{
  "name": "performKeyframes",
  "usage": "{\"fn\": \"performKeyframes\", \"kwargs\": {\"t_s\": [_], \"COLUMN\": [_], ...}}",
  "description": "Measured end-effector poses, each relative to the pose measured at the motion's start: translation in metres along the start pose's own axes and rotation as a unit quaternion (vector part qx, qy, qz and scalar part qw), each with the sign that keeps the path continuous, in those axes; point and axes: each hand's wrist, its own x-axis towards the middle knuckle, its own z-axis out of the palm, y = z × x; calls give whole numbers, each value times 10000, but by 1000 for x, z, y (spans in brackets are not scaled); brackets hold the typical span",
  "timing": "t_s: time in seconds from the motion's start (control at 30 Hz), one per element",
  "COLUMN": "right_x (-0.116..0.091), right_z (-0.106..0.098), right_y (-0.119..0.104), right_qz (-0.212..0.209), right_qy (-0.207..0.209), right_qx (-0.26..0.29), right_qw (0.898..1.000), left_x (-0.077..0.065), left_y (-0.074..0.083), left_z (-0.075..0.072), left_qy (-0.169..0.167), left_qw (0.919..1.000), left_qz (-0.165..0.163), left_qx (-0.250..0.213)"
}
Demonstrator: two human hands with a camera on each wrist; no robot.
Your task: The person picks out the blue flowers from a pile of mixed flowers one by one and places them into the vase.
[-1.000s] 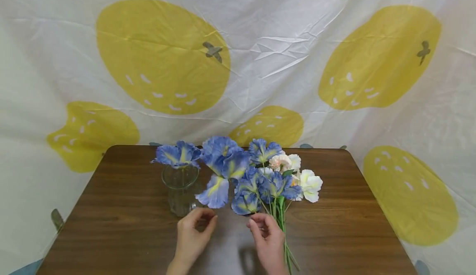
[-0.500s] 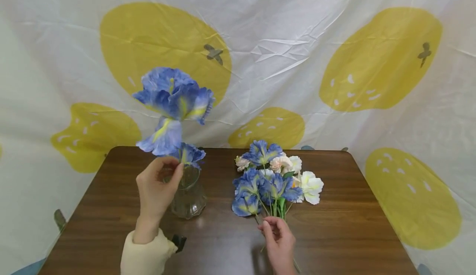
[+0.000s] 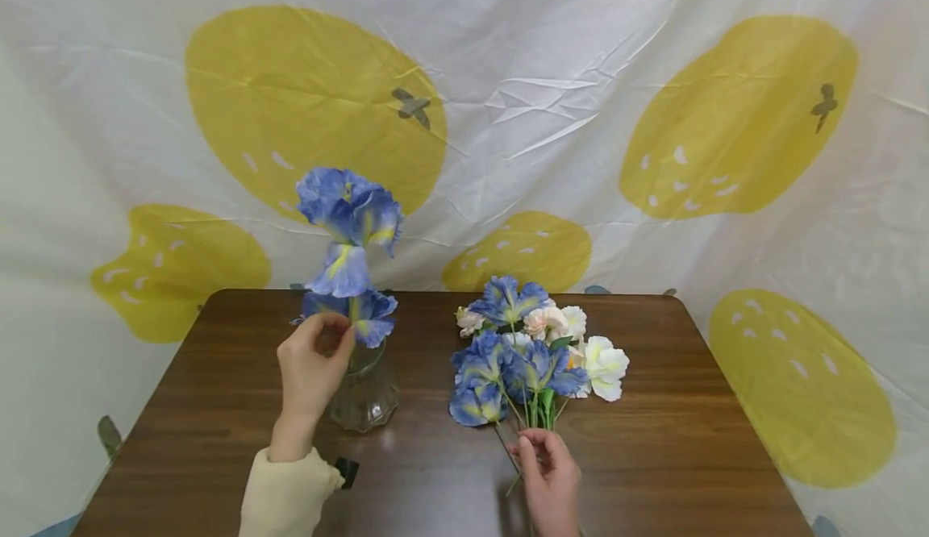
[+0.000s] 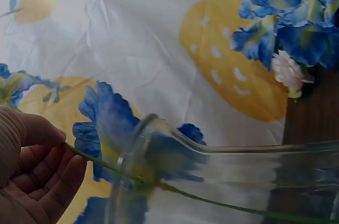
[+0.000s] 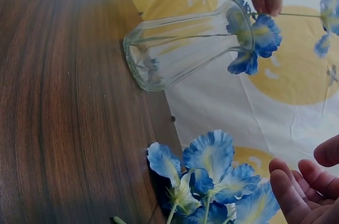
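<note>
- The left hand (image 3: 314, 368) pinches the thin green stem (image 4: 95, 160) of a large blue flower (image 3: 348, 222) between thumb and fingertips.
- This flower, blue with yellow streaks, stands upright above the left hand; its stem runs down from the fingers to the mouth of a clear glass vase (image 3: 365, 400).
- The right hand (image 3: 547, 472) is loosely curled, thumb apart from the fingers, with nothing visible between them. It is beside the stems of a loose bunch; whether the fingertips touch a stem, I cannot tell.
- The vase stands upright on the tabletop, just beyond the left hand. A second blue flower (image 3: 373, 315) sits at its rim.
- To the right of the vase, well apart from it, lies the bunch: several blue flowers (image 3: 540, 372) in front, pale pink flowers (image 3: 546, 321) behind, and a white flower (image 3: 605, 368) at the right edge.
- A cream sleeve (image 3: 283, 493) covers the left forearm.
- The tabletop (image 3: 653, 448) is dark brown wood grain.
- Behind it hangs a creased white cloth (image 3: 537, 5) printed with big yellow lemons.
</note>
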Motion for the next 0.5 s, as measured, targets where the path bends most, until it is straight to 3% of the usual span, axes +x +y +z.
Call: {"fn": "performKeyframes", "kwargs": {"t_s": [0.27,0.5], "right_x": [0,1], "right_z": [0,-1], "right_y": [1,-1], "right_qz": [116,-16], "right_qy": [13,61], "right_qx": [-39,-148], "right_qw": [9999,9999], "left_x": [-13,-20], "left_y": [-11,-17], "left_z": [1,-1], "left_qy": [39,339], "left_qw": [9997,9950], "left_qz": [54,144], "left_qx": [223,929]}}
